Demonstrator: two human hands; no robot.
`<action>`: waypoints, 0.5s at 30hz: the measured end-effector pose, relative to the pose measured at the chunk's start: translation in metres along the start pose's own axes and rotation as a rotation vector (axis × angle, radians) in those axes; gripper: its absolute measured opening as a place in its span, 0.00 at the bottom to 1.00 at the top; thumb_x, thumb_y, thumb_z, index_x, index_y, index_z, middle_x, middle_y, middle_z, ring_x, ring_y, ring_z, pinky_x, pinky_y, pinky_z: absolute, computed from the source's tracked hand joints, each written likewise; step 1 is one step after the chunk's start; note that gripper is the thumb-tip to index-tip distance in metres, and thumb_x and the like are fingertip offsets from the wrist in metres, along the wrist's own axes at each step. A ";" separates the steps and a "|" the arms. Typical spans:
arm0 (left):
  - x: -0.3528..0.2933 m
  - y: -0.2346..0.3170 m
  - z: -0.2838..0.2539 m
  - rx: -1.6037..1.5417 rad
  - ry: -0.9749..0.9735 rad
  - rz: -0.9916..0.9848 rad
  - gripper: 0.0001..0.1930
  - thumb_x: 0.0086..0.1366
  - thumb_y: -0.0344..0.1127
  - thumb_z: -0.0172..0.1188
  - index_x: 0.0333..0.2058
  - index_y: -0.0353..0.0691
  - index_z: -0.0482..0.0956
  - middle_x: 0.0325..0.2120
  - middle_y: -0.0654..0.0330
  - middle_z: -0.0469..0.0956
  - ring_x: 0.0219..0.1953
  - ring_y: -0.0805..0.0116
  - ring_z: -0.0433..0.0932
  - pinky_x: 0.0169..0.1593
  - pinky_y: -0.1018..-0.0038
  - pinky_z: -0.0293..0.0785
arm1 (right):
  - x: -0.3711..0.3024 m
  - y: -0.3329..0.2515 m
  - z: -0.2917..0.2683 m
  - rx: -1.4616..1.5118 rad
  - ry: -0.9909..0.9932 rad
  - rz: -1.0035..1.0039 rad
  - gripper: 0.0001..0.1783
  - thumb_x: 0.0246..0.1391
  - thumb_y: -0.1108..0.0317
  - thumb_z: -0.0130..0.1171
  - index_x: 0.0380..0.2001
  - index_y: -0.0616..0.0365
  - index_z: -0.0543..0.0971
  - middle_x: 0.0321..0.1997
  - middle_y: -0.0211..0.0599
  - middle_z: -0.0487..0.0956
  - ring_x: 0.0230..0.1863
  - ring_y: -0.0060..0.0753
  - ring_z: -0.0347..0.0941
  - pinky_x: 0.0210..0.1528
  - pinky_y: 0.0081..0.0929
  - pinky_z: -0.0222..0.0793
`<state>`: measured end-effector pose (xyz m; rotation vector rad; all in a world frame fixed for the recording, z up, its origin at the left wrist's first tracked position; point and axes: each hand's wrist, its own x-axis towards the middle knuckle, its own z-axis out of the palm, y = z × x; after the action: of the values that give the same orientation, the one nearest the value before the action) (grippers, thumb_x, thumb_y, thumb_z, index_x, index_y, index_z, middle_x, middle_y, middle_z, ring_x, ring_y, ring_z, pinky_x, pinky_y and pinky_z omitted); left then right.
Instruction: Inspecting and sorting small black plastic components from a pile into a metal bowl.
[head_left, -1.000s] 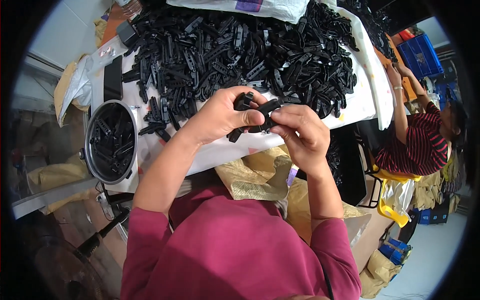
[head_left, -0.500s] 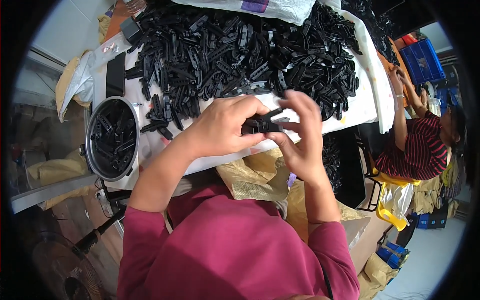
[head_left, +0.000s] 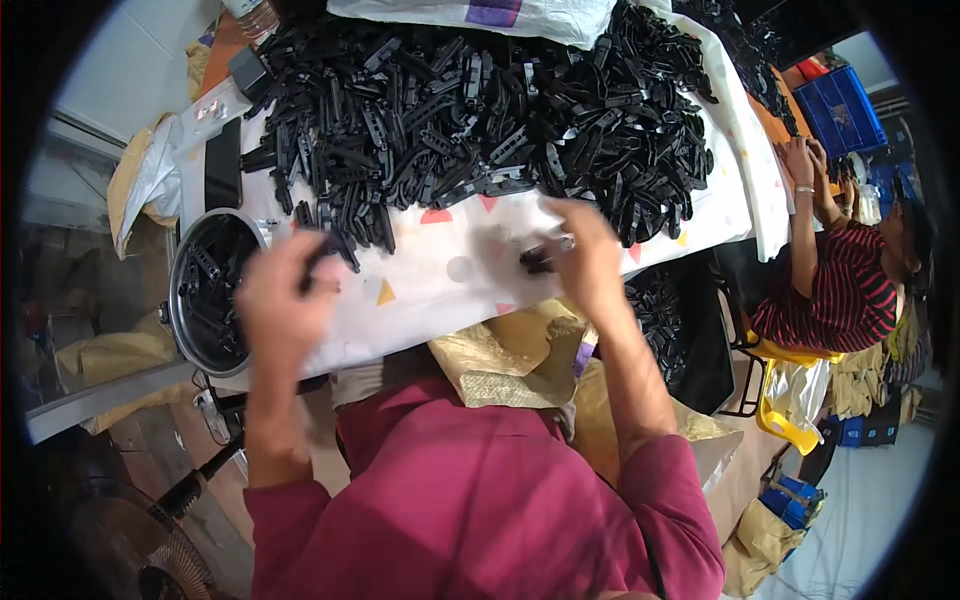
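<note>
My left hand point(head_left: 288, 295), smeared by motion, is over the table's left end, just right of the metal pot point(head_left: 262, 222). Its fingers are bent around a dark, blurred black plastic part point(head_left: 319, 264). Over the cloth at the right, my right hand point(head_left: 590, 255) is also blurred; a small black plastic part point(head_left: 539, 259) is at its fingertips. Ahead of both hands spreads a large heap of black plastic parts point(head_left: 430, 120), long narrow pieces on the left and more curved ones on the right. Similar pieces lie inside the pot.
A white patterned cloth point(head_left: 440, 285) covers the table. At the left lie a dark flat phone-like slab point(head_left: 223, 165) and a small grey box point(head_left: 250, 72). A white sack point(head_left: 560, 22) rests behind the heap. Another person point(head_left: 835, 285) in a striped shirt sits at the right, near a blue crate point(head_left: 840, 110).
My hands have parted from the black plastic piece they were working together. The left swung left toward the pot; the right stayed over the cloth, slightly lower, with a black part at its fingertips.
</note>
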<state>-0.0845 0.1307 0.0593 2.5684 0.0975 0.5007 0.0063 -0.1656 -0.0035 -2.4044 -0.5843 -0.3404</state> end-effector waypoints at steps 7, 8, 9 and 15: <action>-0.006 -0.139 -0.049 0.456 0.140 -0.504 0.26 0.55 0.51 0.58 0.49 0.41 0.71 0.47 0.52 0.71 0.49 0.55 0.69 0.53 0.63 0.62 | 0.027 0.036 -0.019 -0.424 -0.213 0.052 0.13 0.39 0.70 0.61 0.33 0.55 0.78 0.33 0.36 0.75 0.37 0.42 0.71 0.39 0.33 0.68; -0.008 -0.143 -0.042 0.588 0.152 -0.402 0.28 0.55 0.51 0.59 0.50 0.42 0.70 0.50 0.52 0.69 0.52 0.54 0.66 0.55 0.62 0.59 | 0.030 0.034 -0.019 -0.465 -0.246 0.053 0.14 0.38 0.69 0.61 0.34 0.55 0.78 0.33 0.36 0.74 0.38 0.42 0.70 0.39 0.33 0.68; -0.002 -0.132 -0.038 0.717 0.162 -0.295 0.29 0.54 0.52 0.59 0.51 0.42 0.69 0.52 0.52 0.66 0.55 0.52 0.63 0.56 0.60 0.57 | 0.030 0.035 -0.019 -0.465 -0.247 0.057 0.14 0.38 0.69 0.61 0.34 0.55 0.78 0.33 0.36 0.74 0.38 0.42 0.70 0.39 0.33 0.68; 0.014 0.003 0.045 -0.171 -0.064 0.077 0.11 0.50 0.33 0.62 0.34 0.37 0.78 0.36 0.57 0.77 0.40 0.59 0.75 0.46 0.68 0.69 | 0.030 0.042 -0.008 -0.428 -0.269 -0.026 0.15 0.36 0.69 0.61 0.32 0.56 0.74 0.31 0.37 0.73 0.38 0.43 0.70 0.39 0.34 0.68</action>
<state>-0.0547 0.1092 0.0292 2.4245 -0.0646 0.4345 0.0517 -0.1909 -0.0078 -2.8844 -0.7216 -0.1629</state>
